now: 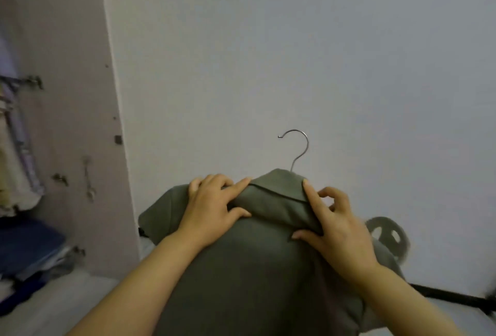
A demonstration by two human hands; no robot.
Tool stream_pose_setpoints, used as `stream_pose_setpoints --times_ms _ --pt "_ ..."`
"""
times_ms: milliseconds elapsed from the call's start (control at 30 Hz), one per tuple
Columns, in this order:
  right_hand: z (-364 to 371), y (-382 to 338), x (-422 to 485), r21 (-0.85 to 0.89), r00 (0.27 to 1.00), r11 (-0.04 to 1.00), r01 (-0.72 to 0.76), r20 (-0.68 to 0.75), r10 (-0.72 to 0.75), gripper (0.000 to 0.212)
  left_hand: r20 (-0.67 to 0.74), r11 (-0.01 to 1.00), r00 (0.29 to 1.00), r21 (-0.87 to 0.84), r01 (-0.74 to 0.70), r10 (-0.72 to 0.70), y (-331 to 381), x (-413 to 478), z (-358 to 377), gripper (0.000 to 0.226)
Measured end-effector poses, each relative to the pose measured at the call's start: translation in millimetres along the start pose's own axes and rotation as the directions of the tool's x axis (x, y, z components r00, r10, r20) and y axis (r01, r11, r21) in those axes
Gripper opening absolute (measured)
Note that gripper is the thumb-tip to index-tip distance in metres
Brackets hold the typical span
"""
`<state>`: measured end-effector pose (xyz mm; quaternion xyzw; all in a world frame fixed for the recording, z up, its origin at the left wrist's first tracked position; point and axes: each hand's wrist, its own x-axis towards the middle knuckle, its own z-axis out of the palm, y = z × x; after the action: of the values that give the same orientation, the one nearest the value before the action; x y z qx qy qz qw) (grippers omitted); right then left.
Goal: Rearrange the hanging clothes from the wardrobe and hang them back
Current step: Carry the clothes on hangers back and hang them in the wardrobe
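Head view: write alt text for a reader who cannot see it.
Two hands hold a green collared shirt on a hanger: the left hand grips its shoulder, the right hand pinches the collar. The hanger's metal hook sticks up free before a pale wall; a wardrobe with clothes stands at left.

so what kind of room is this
Likely a bedroom, beside an open wardrobe: clothes hang at the far left, folded blue fabric is stacked below them, and the left hand and right hand hold a green collared shirt on a wire hanger.
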<state>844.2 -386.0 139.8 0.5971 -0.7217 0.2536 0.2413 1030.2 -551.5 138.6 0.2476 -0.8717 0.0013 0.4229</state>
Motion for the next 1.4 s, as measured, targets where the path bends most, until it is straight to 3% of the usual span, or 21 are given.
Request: stream_pose_setpoints --times_ms 200,433,633,1200,1400 --pt "67.0 -49.0 117.2 0.195 0.976 0.960 0.201 0.039 -0.212 0.091 -0.104 0.946 0.960 0.168 0.276 -0.261 -85.4 12.6 -44.0 0.062" --pt "132.7 -136.8 219.0 0.343 0.880 0.824 0.450 -0.014 -0.475 0.089 -0.287 0.825 0.877 0.319 0.466 -0.385 -171.0 7.5 -108.8 0.063" --pt "200.5 -223.3 290.2 0.415 0.811 0.724 0.551 -0.058 -0.583 0.085 -0.393 0.752 0.833 0.386 0.534 -0.389 -263.6 -0.5 -149.7 0.063" --pt "350.8 -462.9 495.3 0.446 0.671 0.544 0.711 -0.195 -0.716 0.091 -0.584 0.636 0.720 0.403 0.658 -0.375 -546.8 26.4 -247.1 0.062" --pt "407.7 -546.0 574.4 0.487 0.596 0.427 0.762 -0.266 -0.758 0.088 -0.641 0.531 0.670 0.444 0.722 -0.375 -640.5 41.4 -278.6 0.062"
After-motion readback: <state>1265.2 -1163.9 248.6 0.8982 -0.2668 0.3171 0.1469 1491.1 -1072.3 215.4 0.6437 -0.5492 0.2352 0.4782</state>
